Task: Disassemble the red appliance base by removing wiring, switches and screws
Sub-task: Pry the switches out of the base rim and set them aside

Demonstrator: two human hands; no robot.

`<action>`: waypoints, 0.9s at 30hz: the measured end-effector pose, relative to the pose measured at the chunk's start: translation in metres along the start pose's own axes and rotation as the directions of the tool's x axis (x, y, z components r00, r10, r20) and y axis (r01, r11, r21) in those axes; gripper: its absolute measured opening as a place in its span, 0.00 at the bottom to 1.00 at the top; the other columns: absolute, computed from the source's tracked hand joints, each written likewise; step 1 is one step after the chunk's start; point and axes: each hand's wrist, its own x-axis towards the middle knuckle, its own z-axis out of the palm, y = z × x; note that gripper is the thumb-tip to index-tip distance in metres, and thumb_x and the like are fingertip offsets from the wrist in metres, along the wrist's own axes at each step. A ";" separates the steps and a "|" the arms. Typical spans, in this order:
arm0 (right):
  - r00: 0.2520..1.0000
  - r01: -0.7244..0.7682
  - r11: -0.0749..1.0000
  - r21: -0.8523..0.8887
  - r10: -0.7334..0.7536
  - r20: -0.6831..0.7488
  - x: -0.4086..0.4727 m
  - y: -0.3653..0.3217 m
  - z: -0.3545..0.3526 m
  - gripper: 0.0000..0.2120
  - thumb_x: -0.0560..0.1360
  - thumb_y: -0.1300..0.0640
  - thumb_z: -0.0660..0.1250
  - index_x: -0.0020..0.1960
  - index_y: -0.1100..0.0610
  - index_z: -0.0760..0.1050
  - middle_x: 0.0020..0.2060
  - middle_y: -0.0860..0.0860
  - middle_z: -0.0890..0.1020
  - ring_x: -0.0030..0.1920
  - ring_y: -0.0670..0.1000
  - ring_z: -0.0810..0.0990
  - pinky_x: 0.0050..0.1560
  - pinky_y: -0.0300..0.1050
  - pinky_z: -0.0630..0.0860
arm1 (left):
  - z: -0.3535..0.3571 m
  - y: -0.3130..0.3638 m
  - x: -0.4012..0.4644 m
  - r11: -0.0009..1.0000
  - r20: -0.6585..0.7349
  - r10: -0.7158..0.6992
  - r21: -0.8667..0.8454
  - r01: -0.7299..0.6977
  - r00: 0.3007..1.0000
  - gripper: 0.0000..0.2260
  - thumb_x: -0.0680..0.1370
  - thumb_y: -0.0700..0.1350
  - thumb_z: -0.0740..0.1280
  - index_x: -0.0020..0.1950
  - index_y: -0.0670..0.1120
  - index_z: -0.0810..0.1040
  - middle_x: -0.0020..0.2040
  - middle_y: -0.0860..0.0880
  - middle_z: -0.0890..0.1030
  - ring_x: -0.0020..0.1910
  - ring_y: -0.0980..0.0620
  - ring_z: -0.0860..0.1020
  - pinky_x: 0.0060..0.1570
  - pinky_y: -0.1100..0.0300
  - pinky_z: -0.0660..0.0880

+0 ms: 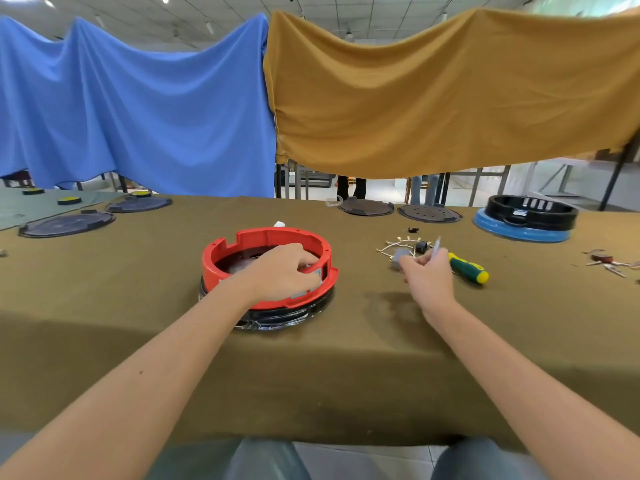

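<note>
Base: the round red plastic appliance base (266, 237) sits open side up on a black ring, mid-table on the olive-brown cloth-covered table (346, 358).
Left hand: the left hand (282, 270) reaches over the near right rim, fingers curled onto the wall by a pale grey insert; whether it pinches the insert or only steadies the wall, I cannot tell.
Right hand: the right hand (427, 271) is well to the right of the base, fingers pinched on a thin pale piece, blurred.
Removed parts: a small grey block (398, 256) and a tangle of thin white wires with terminals (398, 245) lie just beyond that hand.
Tool: a green-and-yellow-handled screwdriver (467, 268) lies beside it.
Handling: the base looks light, stiff and smooth; likely best braced by the rim wall, since the notched edges could crack.
</note>
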 end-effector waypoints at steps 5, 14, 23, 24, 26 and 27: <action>0.986 -0.119 0.985 -0.122 0.103 -0.129 0.030 0.009 -0.022 0.19 0.76 0.55 0.73 0.55 0.58 0.64 0.49 0.56 0.78 0.49 0.56 0.78 0.49 0.53 0.75 | -0.002 0.000 0.007 0.998 0.071 0.046 0.044 -0.049 0.996 0.10 0.75 0.45 0.62 0.39 0.39 0.72 0.41 0.34 0.73 0.34 0.49 0.69 0.37 0.57 0.66; 0.971 -0.146 0.981 -0.125 0.118 -0.207 0.033 0.022 -0.026 0.10 0.77 0.69 0.60 0.50 0.56 0.63 0.50 0.55 0.80 0.49 0.56 0.80 0.45 0.50 0.76 | 0.011 -0.005 -0.003 0.902 -0.169 -0.042 0.417 0.110 0.985 0.17 0.81 0.60 0.56 0.66 0.57 0.73 0.54 0.54 0.77 0.55 0.51 0.75 0.53 0.51 0.70; 0.997 0.078 0.979 -0.188 -0.077 0.013 0.025 0.016 -0.020 0.09 0.82 0.57 0.53 0.55 0.55 0.72 0.49 0.53 0.74 0.43 0.49 0.72 0.43 0.47 0.65 | 0.032 -0.012 -0.015 0.982 -0.411 -0.028 0.159 0.102 0.911 0.10 0.79 0.55 0.63 0.57 0.55 0.78 0.51 0.57 0.76 0.56 0.55 0.74 0.58 0.55 0.57; 0.991 0.131 0.967 -0.220 -0.121 0.055 0.024 0.017 -0.019 0.11 0.82 0.58 0.54 0.58 0.55 0.74 0.53 0.53 0.73 0.46 0.49 0.73 0.48 0.47 0.67 | 0.027 -0.015 -0.016 0.992 -0.363 -0.021 0.108 0.065 0.932 0.08 0.79 0.54 0.65 0.56 0.56 0.77 0.53 0.58 0.77 0.57 0.56 0.74 0.60 0.55 0.57; 0.975 0.214 0.939 -0.269 -0.188 0.119 0.024 0.018 -0.019 0.13 0.83 0.59 0.58 0.65 0.55 0.75 0.55 0.53 0.73 0.50 0.50 0.73 0.54 0.47 0.68 | 0.013 -0.019 -0.017 1.000 -0.230 -0.017 -0.027 0.011 0.973 0.06 0.79 0.51 0.67 0.55 0.56 0.78 0.54 0.58 0.78 0.59 0.57 0.74 0.65 0.55 0.60; 0.967 0.246 0.928 -0.278 -0.214 0.139 0.022 0.017 -0.019 0.14 0.82 0.59 0.60 0.67 0.55 0.74 0.54 0.53 0.74 0.50 0.50 0.74 0.54 0.46 0.69 | 0.005 -0.019 -0.017 0.994 -0.150 -0.021 -0.107 0.005 0.988 0.07 0.79 0.50 0.68 0.56 0.56 0.79 0.54 0.58 0.79 0.59 0.58 0.75 0.66 0.55 0.64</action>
